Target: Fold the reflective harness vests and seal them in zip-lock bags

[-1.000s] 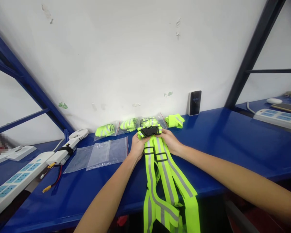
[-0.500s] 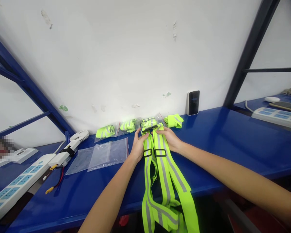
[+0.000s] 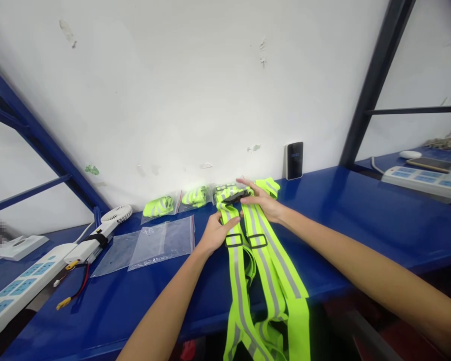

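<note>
A neon yellow reflective strap harness (image 3: 265, 281) with grey stripes lies over the blue table (image 3: 361, 225) and hangs off its front edge. My left hand (image 3: 216, 231) pinches the left strap just above a black slider (image 3: 233, 240). My right hand (image 3: 261, 202) rests on the upper end of the straps, fingers partly stretched, pressing near the black buckle (image 3: 235, 196). A second black slider (image 3: 258, 241) sits on the right strap.
Bagged folded harnesses (image 3: 160, 206) line the wall, with another folded one (image 3: 268, 184). Empty clear zip bags (image 3: 160, 241) lie at left, beside a white handheld fan (image 3: 99, 233), a power strip (image 3: 18, 286) and loose wires (image 3: 73, 293). A dark device (image 3: 294, 160) leans on the wall.
The buckle end has been laid down farther back on the table. My left hand slid down the left strap toward the slider; my right hand stayed at the top and flattened.
</note>
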